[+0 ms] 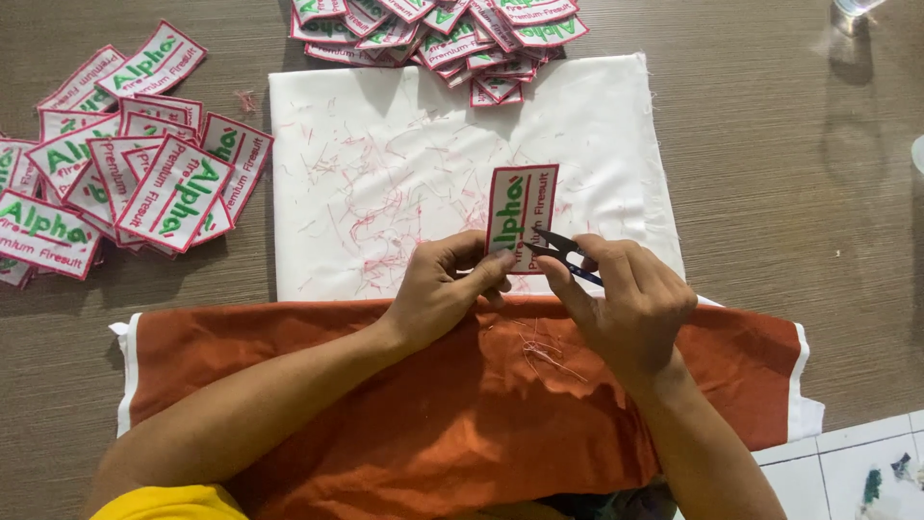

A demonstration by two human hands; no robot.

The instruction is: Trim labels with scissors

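My left hand [445, 289] pinches the lower end of a white embroidered patch [521, 210] with a red border and green lettering, held upright over a white cloth [616, 144]. My right hand [626, 294] grips small black thread snips [561, 248], their blades touching the patch's lower right edge. Both forearms rest over an orange-brown cloth [337, 376] at the near side of the table.
A heap of the same patches [125, 183] lies to the left, another heap [443, 39] at the far edge. Red thread trimmings [385, 212] litter the white cloth, a few [544, 349] lie on the orange cloth. A clear glass [857, 8] stands far right. White tiled floor [847, 462] shows near right.
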